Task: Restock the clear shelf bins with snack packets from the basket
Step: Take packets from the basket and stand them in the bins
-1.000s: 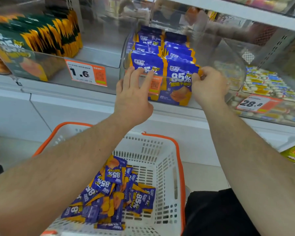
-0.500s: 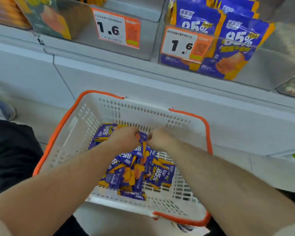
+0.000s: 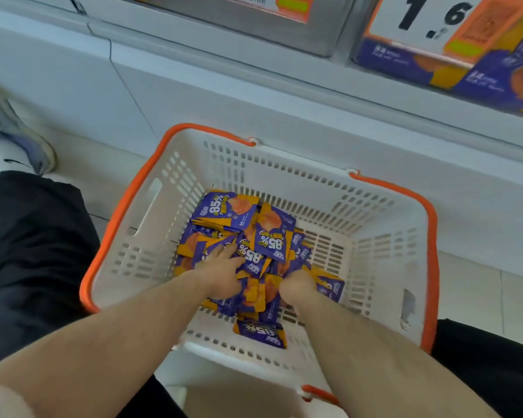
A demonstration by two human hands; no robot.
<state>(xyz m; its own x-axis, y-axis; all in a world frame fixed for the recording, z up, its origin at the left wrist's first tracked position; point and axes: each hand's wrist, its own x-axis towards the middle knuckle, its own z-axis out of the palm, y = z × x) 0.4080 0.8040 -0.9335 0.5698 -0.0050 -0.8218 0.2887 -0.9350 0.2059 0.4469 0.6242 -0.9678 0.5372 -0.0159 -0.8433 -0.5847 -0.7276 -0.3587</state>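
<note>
A white basket with an orange rim (image 3: pixel 127 206) stands on the floor below the shelf. Inside it lies a heap of purple and orange snack packets (image 3: pixel 272 236) marked 85%, and one packet (image 3: pixel 261 333) lies apart near the front wall. My left hand (image 3: pixel 221 273) rests on the left of the heap with its fingers stretched forward among the packets. My right hand (image 3: pixel 296 286) sits at the heap's right side, its fingers curled down into the packets and hidden. At the top right is the clear shelf bin (image 3: pixel 420 64) holding the same purple packets.
A price tag reading 1.6 (image 3: pixel 435 16) is fixed to the bin's front. A second bin (image 3: pixel 284 34) sits to its left. The white shelf base (image 3: pixel 254 95) runs behind the basket. My black trouser leg (image 3: pixel 34 236) and a grey shoe (image 3: pixel 9 128) lie left of the basket.
Both hands left the shelf bin and dropped into the basket. The view tipped down and closer, and the hands have sunk deeper into the heap.
</note>
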